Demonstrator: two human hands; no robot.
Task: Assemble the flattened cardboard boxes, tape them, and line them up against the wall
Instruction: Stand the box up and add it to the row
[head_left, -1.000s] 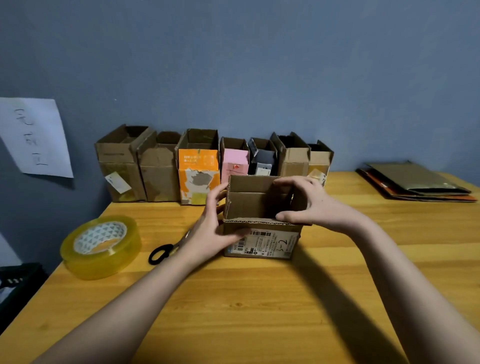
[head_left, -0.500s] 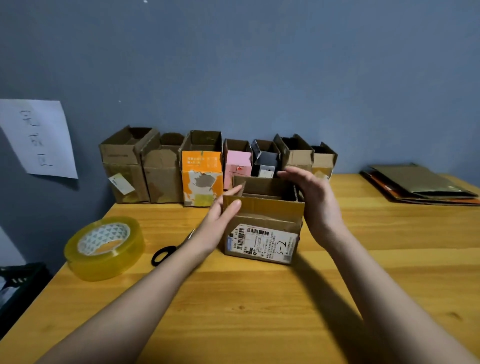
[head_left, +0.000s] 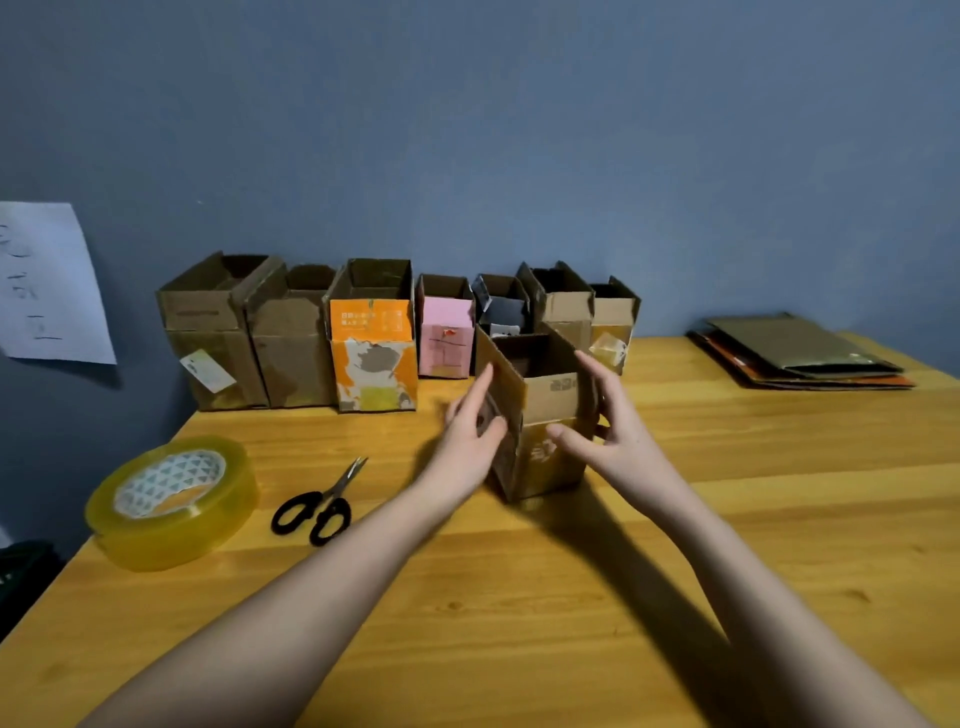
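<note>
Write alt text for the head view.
Two hands, left hand and right hand, hold an open cardboard box upright on a wooden table. Seven finished boxes line the wall; tape roll and scissors lie left.

open-topped brown cardboard box (head_left: 540, 415) upright on wooden tabletop (head_left: 519, 597) | left hand (head_left: 470, 434), right hand (head_left: 605, 431) flat against its sides | right thumb seemingly on front

A wooden table (head_left: 519, 623) is carrying everything. Seven open boxes (head_left: 374, 338) are standing in a row along its far edge. An open cardboard box (head_left: 545, 447) is sitting just in front of them, near the middle. A tape roll (head_left: 171, 501) is lying near the left edge, with scissors (head_left: 319, 504) just beside it. Flattened cardboard (head_left: 800, 353) is lying at the far right corner.
</note>
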